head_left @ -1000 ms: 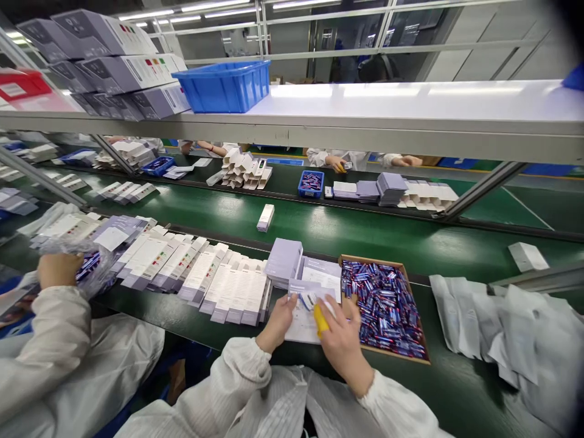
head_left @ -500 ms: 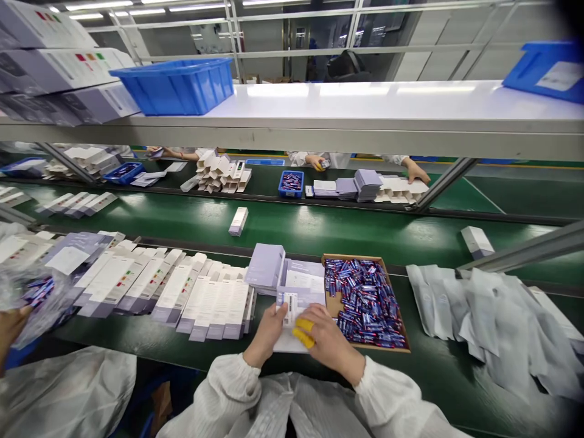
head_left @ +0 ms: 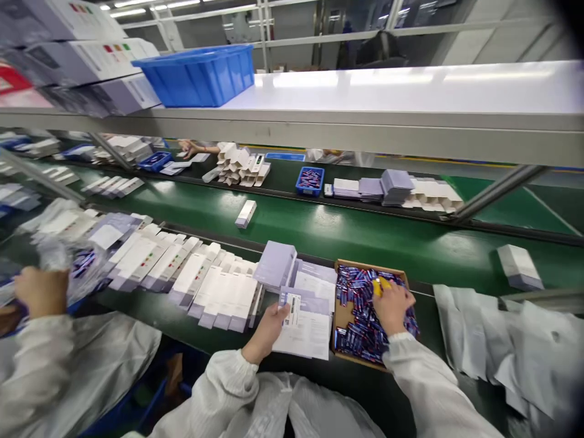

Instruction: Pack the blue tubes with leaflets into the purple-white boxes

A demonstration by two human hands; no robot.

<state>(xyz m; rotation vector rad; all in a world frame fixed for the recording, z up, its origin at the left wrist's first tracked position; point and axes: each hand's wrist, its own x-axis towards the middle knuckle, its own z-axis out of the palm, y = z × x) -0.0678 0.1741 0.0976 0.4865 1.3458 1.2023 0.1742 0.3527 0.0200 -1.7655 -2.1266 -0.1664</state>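
My left hand (head_left: 268,330) is closed on the left edge of a small purple-and-white packet with a barcode label (head_left: 294,307), held above white printed sheets (head_left: 308,337). My right hand (head_left: 393,306), with yellow coverings on its fingertips, reaches into a cardboard tray (head_left: 343,316) of small blue-and-red batteries (head_left: 365,340). Its fingers are bent down among the batteries, and whether they grip one cannot be made out. A stack of purple booklets (head_left: 275,263) stands just behind the packet.
Rows of white-and-purple boxes (head_left: 210,286) lie to the left, beside a co-worker's hand (head_left: 43,292). Grey pouches (head_left: 483,334) lie at the right. Behind runs a green conveyor (head_left: 296,225) with single boxes, under a white shelf (head_left: 365,91) holding a blue bin (head_left: 201,76).
My right hand has left the packet and moved right, into the battery tray. My left hand still holds the packet. The view has shifted, and the neighbouring co-worker's arm shows more.
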